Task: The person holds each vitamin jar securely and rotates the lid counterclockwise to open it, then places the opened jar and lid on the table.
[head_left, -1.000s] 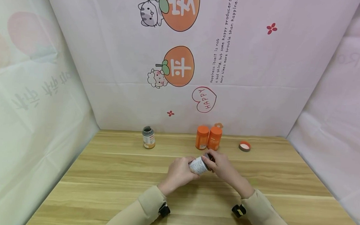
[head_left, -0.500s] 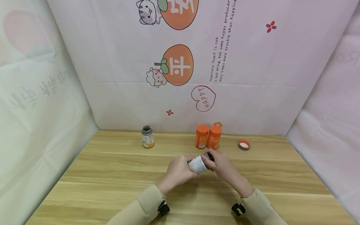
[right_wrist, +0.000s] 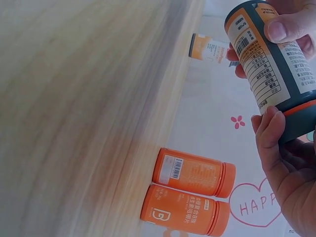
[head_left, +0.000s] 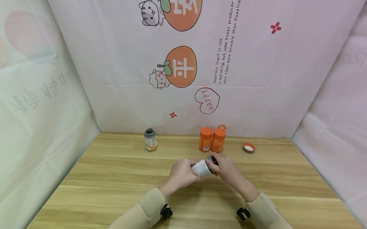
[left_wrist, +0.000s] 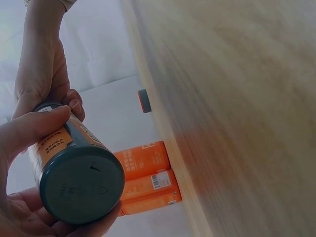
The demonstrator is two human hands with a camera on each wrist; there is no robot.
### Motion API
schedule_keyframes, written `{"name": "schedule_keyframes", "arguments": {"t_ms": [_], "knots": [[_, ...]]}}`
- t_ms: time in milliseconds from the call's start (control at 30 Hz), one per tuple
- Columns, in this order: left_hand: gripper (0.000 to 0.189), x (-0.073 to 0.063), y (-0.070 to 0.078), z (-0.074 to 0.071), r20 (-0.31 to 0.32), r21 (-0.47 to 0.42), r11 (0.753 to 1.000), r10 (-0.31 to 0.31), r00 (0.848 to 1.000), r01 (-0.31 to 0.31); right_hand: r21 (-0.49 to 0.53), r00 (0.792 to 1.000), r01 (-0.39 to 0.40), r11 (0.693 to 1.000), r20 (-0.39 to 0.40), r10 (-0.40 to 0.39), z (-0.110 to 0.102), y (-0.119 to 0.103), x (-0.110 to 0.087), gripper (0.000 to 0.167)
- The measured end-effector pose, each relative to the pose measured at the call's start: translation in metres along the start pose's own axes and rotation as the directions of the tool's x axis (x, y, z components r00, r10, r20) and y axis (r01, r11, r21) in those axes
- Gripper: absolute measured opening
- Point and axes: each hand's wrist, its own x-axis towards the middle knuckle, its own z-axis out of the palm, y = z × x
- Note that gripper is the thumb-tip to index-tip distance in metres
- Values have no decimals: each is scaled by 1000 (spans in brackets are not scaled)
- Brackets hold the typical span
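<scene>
Almost nothing has moved since the earlier frame: the jar [head_left: 201,168] hangs above the worktop [head_left: 123,179], between the hands, tilted with its cap [right_wrist: 298,123] toward far right. The left hand's [head_left: 179,173] fingers wrap its body near the base; the right hand's [head_left: 227,168] fingers curl round the cap. Two orange jars [head_left: 205,141] stand beyond.

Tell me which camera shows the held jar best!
Right wrist view: the held jar looks big, its printed side facing us. The left wrist view shows mostly its bottom; the head view shows it small, partly covered.
</scene>
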Motion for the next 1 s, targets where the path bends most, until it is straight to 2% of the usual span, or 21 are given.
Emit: {"name": "schedule_keyframes", "arguments": {"t_ms": [300, 633, 1000], "knots": [[47, 1, -2, 1, 6, -7, 1000, -2, 1000, 2, 3, 1000, 4, 1000, -11, -4, 1, 0, -1, 20], [52, 1, -4, 2, 13, -31, 999, -5, 1000, 6, 1, 1000, 7, 1000, -9, -7, 3, 2, -3, 22], [45, 3, -4, 2, 33, -38, 999, -23, 999, 24, -8, 1000, 7, 1000, -18, -7, 5, 4, -5, 20]]}}
